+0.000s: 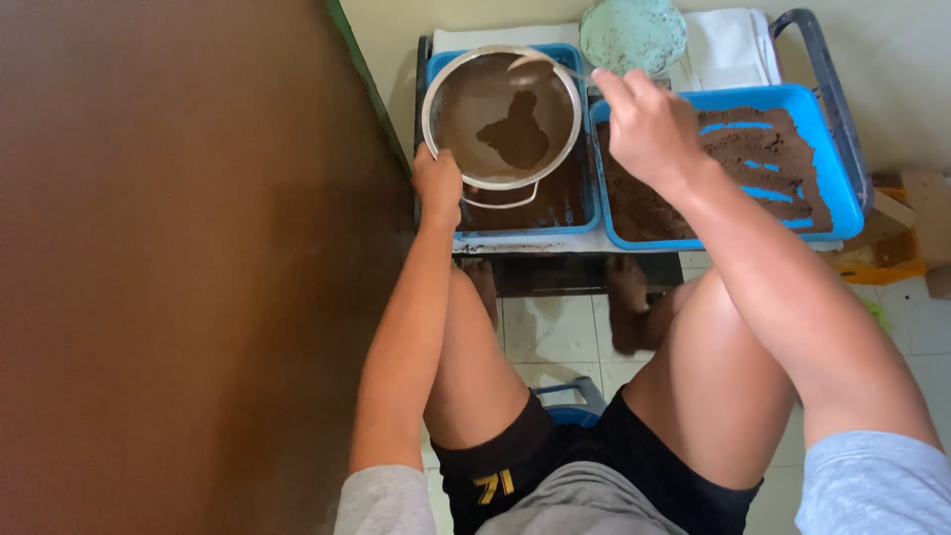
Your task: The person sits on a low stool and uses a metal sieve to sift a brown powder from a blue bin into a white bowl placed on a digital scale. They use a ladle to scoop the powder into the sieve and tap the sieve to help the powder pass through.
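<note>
Sifting is partway through: your left hand [437, 181] grips the round sieve [502, 117] at its rim over the left blue tray [584, 213], a dark patch of powder remaining on its mesh. Your right hand [646, 127] pinches a spoon [540, 62] above it; the right blue tray [832, 178] holds plenty of unsifted brown powder [763, 159]

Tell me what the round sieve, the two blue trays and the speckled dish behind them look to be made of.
Sieve: looks like metal, with a shiny grey rim and fine mesh that the brown powder shows through. Blue trays: probably plastic, smooth, evenly coloured, with rounded moulded rims. Speckled dish: pale green with dark flecks, perhaps enamel or plastic; the look leaves it open.
</note>
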